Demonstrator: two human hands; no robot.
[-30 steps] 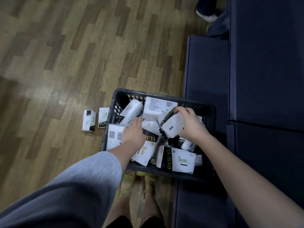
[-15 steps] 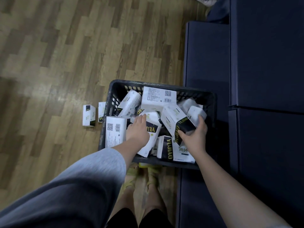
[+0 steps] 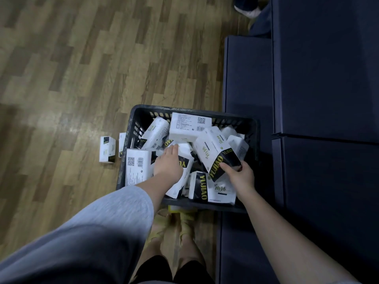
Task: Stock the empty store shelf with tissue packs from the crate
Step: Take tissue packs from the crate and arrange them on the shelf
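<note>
A dark plastic crate (image 3: 131, 140) stands on the wooden floor, full of several white and black tissue packs lying at all angles. My right hand (image 3: 239, 175) grips the black end of one tissue pack (image 3: 213, 147), which is tilted up above the others. My left hand (image 3: 168, 162) lies on another pack (image 3: 185, 160) near the crate's middle, fingers stretched forward over it. The dark blue shelf (image 3: 320, 78) runs along the right side of the crate.
Two tissue packs (image 3: 107, 149) stand on the floor just left of the crate. My feet in yellow sandals (image 3: 184, 220) are right in front of the crate. A lower blue ledge (image 3: 248, 78) sits between floor and shelf. Another person's shoe (image 3: 246, 9) shows at the top.
My right hand turned its pack over and shifted its grip to the pack's black near end, lifting it slightly. My left hand stayed on its pack in the middle of the crate.
</note>
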